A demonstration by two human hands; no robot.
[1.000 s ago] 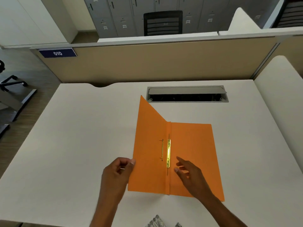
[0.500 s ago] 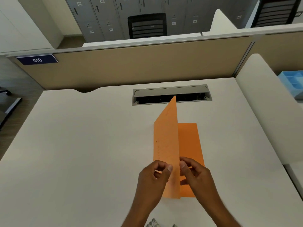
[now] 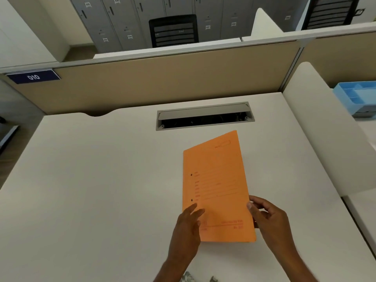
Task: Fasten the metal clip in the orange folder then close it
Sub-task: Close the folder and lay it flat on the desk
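Note:
The orange folder (image 3: 217,186) lies on the white desk (image 3: 101,180), its printed front cover folded over the back; the far right corner still stands a little raised. The metal clip is hidden inside. My left hand (image 3: 188,226) rests with flat fingers on the folder's near left corner, holding nothing. My right hand (image 3: 266,216) pinches the cover's right edge between thumb and fingers.
A grey cable slot (image 3: 204,117) with its lid up sits in the desk just beyond the folder. A beige partition (image 3: 162,82) bounds the far edge. A white divider (image 3: 325,139) stands at the right, with a blue tray (image 3: 358,98) behind it.
The front cover swung from open on the left, through upright, down over the back. My right hand took the cover's edge; my left hand let go and now lies on the cover.

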